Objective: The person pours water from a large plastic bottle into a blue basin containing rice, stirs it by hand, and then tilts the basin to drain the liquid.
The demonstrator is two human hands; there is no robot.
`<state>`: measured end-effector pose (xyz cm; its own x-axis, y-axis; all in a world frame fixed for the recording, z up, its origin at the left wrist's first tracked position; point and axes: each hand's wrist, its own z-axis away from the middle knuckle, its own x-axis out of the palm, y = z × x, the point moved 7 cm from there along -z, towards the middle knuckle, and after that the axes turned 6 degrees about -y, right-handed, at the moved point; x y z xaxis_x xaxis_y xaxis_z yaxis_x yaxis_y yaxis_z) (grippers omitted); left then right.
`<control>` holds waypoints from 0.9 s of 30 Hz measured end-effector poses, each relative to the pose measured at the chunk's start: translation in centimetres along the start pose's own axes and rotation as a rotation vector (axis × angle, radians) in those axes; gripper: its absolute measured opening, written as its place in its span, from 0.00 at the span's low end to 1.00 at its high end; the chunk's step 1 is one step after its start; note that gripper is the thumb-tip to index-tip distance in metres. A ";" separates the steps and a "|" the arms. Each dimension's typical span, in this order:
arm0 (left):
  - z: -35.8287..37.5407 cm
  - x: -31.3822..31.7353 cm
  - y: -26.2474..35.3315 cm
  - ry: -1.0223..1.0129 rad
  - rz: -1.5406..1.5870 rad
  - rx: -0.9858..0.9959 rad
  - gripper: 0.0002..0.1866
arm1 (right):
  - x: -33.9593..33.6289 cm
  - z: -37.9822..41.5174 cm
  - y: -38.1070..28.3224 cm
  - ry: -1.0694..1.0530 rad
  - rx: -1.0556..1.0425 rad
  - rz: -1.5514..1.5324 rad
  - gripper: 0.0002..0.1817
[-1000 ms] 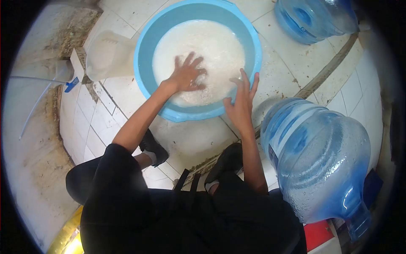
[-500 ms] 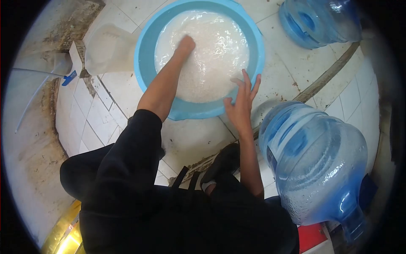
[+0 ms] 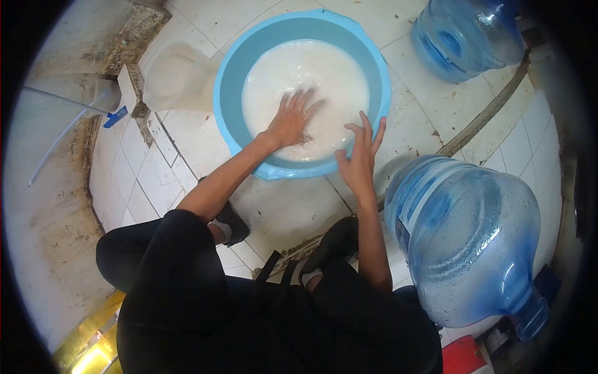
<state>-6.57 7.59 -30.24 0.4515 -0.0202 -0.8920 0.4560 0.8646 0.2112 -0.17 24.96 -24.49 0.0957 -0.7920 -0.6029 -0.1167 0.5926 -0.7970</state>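
A round light-blue basin [image 3: 225,50] stands on the tiled floor in front of me, holding milky white liquid [image 3: 336,81]. Something pale lies under the liquid, but I cannot make out what it is. My left hand [image 3: 293,121] is in the basin's near-left part with fingers spread, fingertips at or just below the surface. At the near-right rim, my right hand [image 3: 361,156] has its fingers apart; it is at the rim without gripping anything I can see.
A large clear-blue water bottle [image 3: 467,243] lies on its side at my right. Another big water bottle [image 3: 464,40] is at the upper right. A translucent container [image 3: 177,78] stands left of the basin, near a blue-headed squeegee-like tool [image 3: 116,116]. A raised strip [image 3: 492,112] crosses the floor.
My left hand has come back toward me and up through the liquid, from submerged to showing with fingers spread. My right hand stays at the rim. The view has shifted slightly.
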 end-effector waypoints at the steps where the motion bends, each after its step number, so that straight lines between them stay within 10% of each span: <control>1: -0.8 -0.7 0.6 0.003 -0.123 -0.015 0.57 | 0.1 0.0 0.0 -0.003 -0.001 0.001 0.30; 5: -5.5 -3.6 1.2 0.208 -0.412 0.060 0.61 | 0.1 0.0 0.2 0.015 -0.028 0.024 0.30; 7: -11.9 2.5 -4.5 -0.326 -0.048 -0.131 0.47 | 0.2 -0.1 0.2 0.005 -0.009 0.019 0.31; 9: -14.6 1.4 -6.1 -0.189 -0.079 -0.195 0.25 | 0.0 -0.3 0.0 -0.003 0.009 0.032 0.30; 12: -17.6 1.2 -9.7 0.057 0.120 -0.332 0.19 | -0.1 -0.4 -0.1 -0.022 0.027 0.006 0.30; 21: -14.0 2.9 -8.0 -0.361 0.143 -0.138 0.28 | 0.0 0.0 0.3 0.008 -0.003 0.002 0.30; 27: -5.2 -1.4 -4.0 -0.098 0.297 0.120 0.29 | -0.2 0.1 0.0 0.009 -0.004 0.005 0.29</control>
<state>-13.01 6.71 -31.90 0.6467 0.1706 -0.7434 0.3780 0.7749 0.5067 -0.11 25.11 -24.39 0.0867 -0.7905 -0.6063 -0.1214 0.5956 -0.7940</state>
